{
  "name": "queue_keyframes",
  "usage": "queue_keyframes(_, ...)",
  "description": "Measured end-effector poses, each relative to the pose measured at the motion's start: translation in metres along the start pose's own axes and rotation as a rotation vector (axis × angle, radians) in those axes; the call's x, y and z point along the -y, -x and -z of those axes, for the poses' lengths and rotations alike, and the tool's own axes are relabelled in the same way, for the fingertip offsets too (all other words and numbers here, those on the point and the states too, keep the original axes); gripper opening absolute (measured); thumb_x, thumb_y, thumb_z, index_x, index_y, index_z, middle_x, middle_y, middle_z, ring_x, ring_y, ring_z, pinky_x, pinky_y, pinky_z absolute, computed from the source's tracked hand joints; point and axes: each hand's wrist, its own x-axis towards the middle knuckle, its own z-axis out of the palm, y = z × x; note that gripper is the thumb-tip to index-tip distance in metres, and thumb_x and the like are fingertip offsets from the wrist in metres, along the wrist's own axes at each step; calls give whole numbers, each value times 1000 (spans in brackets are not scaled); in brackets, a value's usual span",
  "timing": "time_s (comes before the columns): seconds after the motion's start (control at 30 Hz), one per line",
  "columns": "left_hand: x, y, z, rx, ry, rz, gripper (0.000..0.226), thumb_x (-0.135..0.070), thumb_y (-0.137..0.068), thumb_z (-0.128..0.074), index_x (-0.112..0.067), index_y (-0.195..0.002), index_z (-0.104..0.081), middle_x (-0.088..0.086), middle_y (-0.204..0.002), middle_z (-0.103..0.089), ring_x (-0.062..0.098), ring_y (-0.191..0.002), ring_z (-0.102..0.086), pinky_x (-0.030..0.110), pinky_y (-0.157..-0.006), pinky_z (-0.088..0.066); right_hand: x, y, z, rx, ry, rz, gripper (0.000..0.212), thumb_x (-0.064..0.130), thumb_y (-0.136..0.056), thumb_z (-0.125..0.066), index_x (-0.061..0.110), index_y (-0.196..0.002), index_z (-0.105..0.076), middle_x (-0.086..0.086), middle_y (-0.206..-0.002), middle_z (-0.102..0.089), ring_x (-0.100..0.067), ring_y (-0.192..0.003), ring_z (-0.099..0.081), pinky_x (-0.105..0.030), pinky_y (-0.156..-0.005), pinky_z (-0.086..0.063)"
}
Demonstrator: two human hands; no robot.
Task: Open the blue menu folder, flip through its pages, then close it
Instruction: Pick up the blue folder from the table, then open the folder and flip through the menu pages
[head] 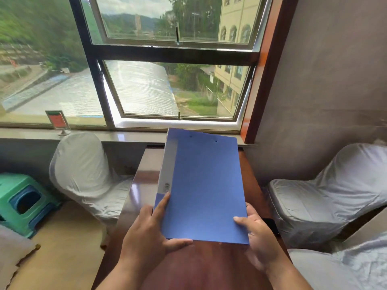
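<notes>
While the blue menu folder (pixel 204 185) is staying shut, with its cover facing up and its grey spine strip running along the left edge, both hands are holding it above the reddish-brown desk (pixel 201 266), its far end tipped up toward the window (pixel 167 59). The left hand (pixel 146 233) is gripping the near left corner: its forefinger is lying stretched along the cover near the spine, its thumb is pressing on the near edge, and the rest of the fingers are hiding beneath. The right hand (pixel 259 233) is clasping the near right corner, the thumb resting on top of the cover and the fingers curling underneath. Two small holes are showing near the far edge of the cover, and a barcode label is sitting low on the spine strip.

A chair in a white cover (pixel 83 170) is standing to the left of the desk, and another covered chair (pixel 326 195) is standing to the right. A green plastic stool (pixel 18 201) is sitting on the floor at far left. On the window sill, a small sign holder with a red card (pixel 58 122) is standing upright, well apart from the folder.
</notes>
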Motion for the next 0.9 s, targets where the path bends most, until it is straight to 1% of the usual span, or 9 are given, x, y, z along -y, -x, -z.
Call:
queue_keyframes(0.1,-9,0,10,-157,-67,-125,120,-97,-56,-54,-20,-148,-59,-1,-86,-54,24,-66,-63,36,-51,-55,13,2,-1,19,29,-21,43,24,-116,-34,20,-133,-73,-23,-130,-76,-43,-106,-77,-57,-74,-63)
queue_keyframes(0.2,-15,-1,18,-174,-100,-141,113,-95,-65,-44,-15,-144,-63,1,-83,-56,23,-61,-63,31,-51,-50,23,5,-7,61,-35,-116,62,63,-105,-38,22,-128,-78,-19,-120,-81,-40,-91,-80,-48,-59,-66)
queue_keyframes(0.3,-12,1,19,-231,-69,-139,111,-93,-79,-27,-11,-146,-60,8,-92,-67,31,-75,-71,36,-64,-56,28,1,-14,55,73,-8,41,40,-86,-79,28,-126,-76,-14,-104,-84,-37,-71,-81,-43,-46,-65)
queue_keyframes(0.37,-9,0,21,-280,40,-115,107,-88,-87,-16,-11,-146,-60,16,-110,-76,38,-93,-74,46,-76,-59,28,-5,-15,17,89,48,43,28,-93,-79,25,-134,-69,-12,-99,-82,-28,-61,-78,-37,-37,-62)
queue_keyframes(0.43,-4,-2,23,-351,103,-63,101,-79,-95,-6,-9,-117,-77,18,-100,-79,44,-85,-73,46,-67,-54,25,-9,-13,-16,77,50,44,27,-93,-70,21,-136,-65,-12,-100,-81,-24,-57,-75,-36,-36,-61)
queue_keyframes(0.5,-1,-5,29,-369,166,86,91,-77,-95,-1,-17,-70,-65,11,-67,-70,41,-66,-64,44,-61,-45,21,-10,-12,-39,50,47,43,26,-92,-68,19,-135,-65,-13,-103,-82,-25,-57,-76,-37,-36,-62)
queue_keyframes(0.67,5,-18,32,-359,511,451,81,-54,-106,-41,-6,-49,-71,-4,-48,-70,23,-68,-68,44,-77,-48,22,-15,-13,-90,-92,126,27,25,-91,-67,25,-117,-77,-12,-101,-84,-26,-61,-79,-39,-36,-62)
queue_keyframes(0.8,20,-21,31,-388,565,473,69,-56,-101,-53,-1,-64,-72,-4,-56,-75,15,-65,-71,32,-63,-44,29,-17,-17,-68,-101,130,23,23,-93,-66,28,-108,-83,-13,-103,-84,-26,-62,-79,-39,-37,-63)
queue_keyframes(0.9,35,-30,34,-499,658,512,42,-52,-92,-71,-11,-84,-68,1,-68,-77,18,-70,-76,36,-64,-53,30,-16,-17,-84,-105,135,23,25,-92,-66,30,-105,-84,-11,-100,-84,-26,-62,-79,-39,-38,-64)
